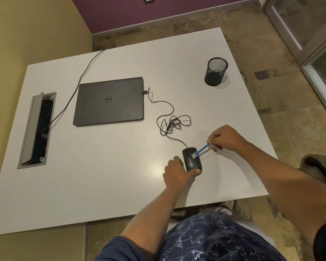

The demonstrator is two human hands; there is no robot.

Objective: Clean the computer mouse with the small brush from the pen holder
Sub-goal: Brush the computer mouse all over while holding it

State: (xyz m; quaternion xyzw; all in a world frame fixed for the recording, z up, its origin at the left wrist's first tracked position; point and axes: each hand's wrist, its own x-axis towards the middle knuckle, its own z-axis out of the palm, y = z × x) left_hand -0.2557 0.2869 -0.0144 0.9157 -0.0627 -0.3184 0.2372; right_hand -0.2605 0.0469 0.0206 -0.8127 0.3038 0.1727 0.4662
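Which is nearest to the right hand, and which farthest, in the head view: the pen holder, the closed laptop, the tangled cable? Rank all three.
Measured from the right hand:
1. Tangled cable, just to the hand's left, on the table.
2. Pen holder, beyond the hand, toward the table's far right corner.
3. Closed laptop, far to the left, past the cable.

Even, soft indoor light from overhead leaves a pale glare patch on the white table point(154, 167) and faint shadows beside the pen holder point(216, 71), while wide-angle distortion bends the table's edges and slightly softens the corners.
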